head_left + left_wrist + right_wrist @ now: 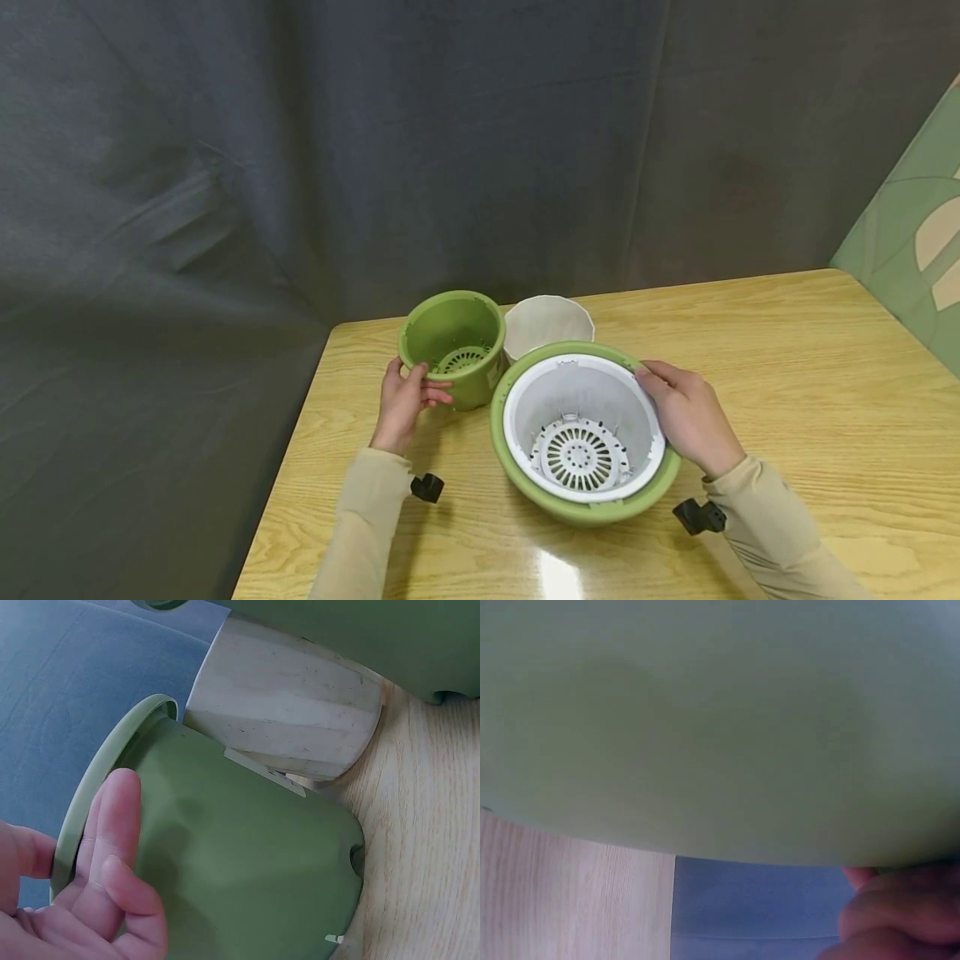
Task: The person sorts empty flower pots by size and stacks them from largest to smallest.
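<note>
My left hand (400,406) pinches the near rim of a smaller green flowerpot (480,390), thumb over the rim and fingers along the outside wall. That pot has a slotted bottom and stands at the table's back left. With my right hand (692,419) I grip the right rim of a larger green flowerpot (504,450), thumb on top. A white flowerpot (536,408) with a slotted bottom is nested inside it, and the pair tilts toward me. The larger pot's outer wall (705,750) fills most of the right wrist view.
An off-white pot (547,323) stands behind, between the two green ones, partly hidden by the larger. The wooden table (787,400) ends at a dark curtain (480,150) at the back and left. A green patterned surface (907,250) lies at the far right.
</note>
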Motion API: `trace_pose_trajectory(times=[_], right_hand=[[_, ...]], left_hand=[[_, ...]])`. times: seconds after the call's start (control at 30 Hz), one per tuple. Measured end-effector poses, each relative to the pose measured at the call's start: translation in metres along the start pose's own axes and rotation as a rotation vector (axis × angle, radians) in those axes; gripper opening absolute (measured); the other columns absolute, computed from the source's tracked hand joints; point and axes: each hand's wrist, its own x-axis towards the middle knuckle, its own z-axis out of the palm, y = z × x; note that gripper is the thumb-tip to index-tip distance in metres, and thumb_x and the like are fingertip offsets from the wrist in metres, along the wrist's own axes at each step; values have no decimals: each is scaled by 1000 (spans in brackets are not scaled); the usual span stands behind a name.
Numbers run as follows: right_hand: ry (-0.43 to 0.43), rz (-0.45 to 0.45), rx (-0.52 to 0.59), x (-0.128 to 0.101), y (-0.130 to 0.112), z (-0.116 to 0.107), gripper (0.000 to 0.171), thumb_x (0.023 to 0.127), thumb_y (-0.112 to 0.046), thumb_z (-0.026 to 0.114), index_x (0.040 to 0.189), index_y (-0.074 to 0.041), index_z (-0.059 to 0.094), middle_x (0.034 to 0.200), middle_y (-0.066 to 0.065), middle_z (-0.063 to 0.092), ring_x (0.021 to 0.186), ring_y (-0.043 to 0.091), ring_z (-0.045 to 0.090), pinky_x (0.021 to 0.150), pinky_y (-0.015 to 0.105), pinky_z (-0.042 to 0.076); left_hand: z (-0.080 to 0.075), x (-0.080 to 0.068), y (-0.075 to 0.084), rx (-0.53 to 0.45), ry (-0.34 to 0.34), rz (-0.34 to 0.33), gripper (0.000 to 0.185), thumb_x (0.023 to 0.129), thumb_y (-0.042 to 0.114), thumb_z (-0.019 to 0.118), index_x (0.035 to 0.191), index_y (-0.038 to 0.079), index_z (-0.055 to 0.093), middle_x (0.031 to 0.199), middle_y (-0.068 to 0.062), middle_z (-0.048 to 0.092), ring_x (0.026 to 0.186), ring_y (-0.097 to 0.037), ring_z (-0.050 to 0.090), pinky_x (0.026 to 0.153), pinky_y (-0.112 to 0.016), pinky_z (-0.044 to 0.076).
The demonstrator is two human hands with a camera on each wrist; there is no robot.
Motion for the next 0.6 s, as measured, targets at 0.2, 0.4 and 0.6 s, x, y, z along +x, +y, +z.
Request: trace_pose_trajectory(times=[0.2, 0.4, 0.6], right_hand=[[-1, 4, 9, 0, 0, 0, 53, 104, -32, 29, 135, 4, 51, 124, 26, 62, 115, 41, 59, 97, 58, 48], [3, 5, 11, -1, 0, 0, 53, 104, -33, 29, 135, 4, 52, 125, 26, 61, 116, 41, 58, 97, 58, 48], [7, -2, 8, -1, 0, 0, 53, 104, -33, 29, 135, 5, 52, 124, 27, 62, 116, 42, 58, 97, 58, 48]], left_hand=[[2, -1, 0, -12, 3, 2, 45, 100, 12, 41, 140, 0, 26, 71, -2, 71, 52, -12, 66, 49, -18, 49], [2, -1, -1, -22, 10, 1, 46, 99, 11, 40, 141, 0, 24, 72, -3, 71, 52, -12, 65, 48, -18, 48], [1, 0, -1, -15, 11, 0, 46, 99, 12, 39, 140, 0, 24, 72, -3, 71, 52, -13, 65, 50, -19, 50]])
